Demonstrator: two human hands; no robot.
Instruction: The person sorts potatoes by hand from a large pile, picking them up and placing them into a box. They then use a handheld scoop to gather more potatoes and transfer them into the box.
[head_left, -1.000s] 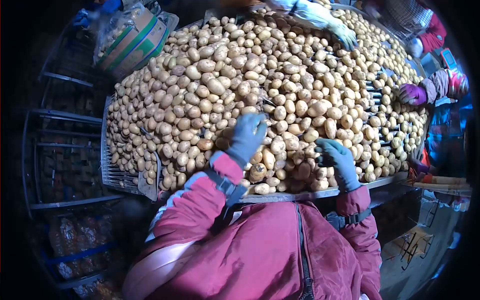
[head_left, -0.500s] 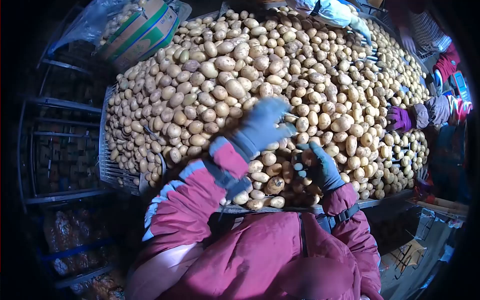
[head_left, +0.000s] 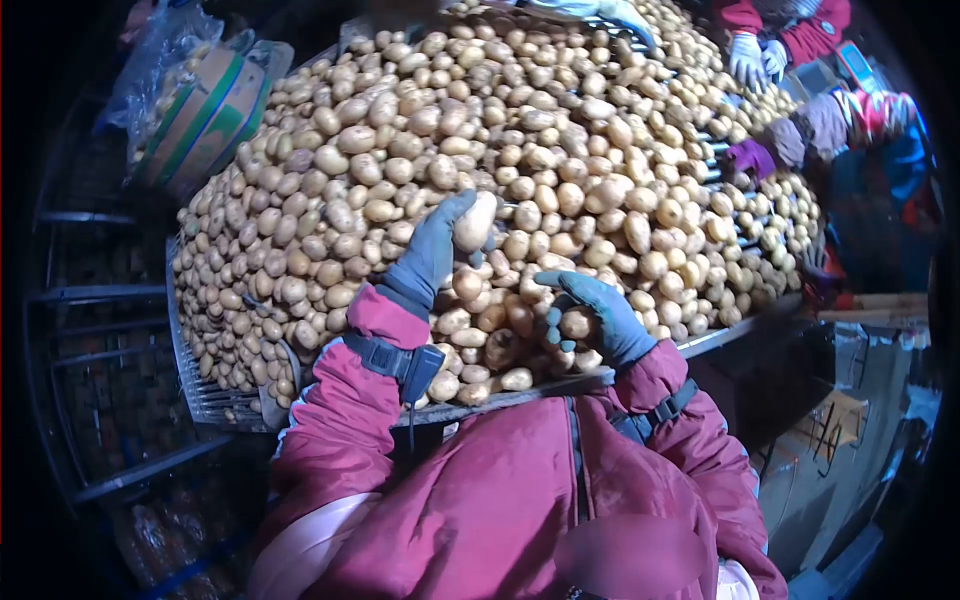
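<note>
Both of my hands wear grey-blue gloves above a large heap of potatoes. My left hand is closed around a pale, long potato, raised over the middle of the heap. To its right, near the front edge, my right hand curls its fingers round a brownish potato. Other potatoes lie directly below and between the hands. A black device is strapped on my left wrist.
A striped carton with potatoes stands at the upper left beside clear plastic. Metal racks line the left. Co-workers' gloved hands reach in at the top and right, one in a purple glove. The metal table edge runs along the front.
The view has shifted. My left hand, blurred over the heap before, has turned and now holds up a pale potato. My right hand remains near the front edge. White-gloved hands show at the upper right.
</note>
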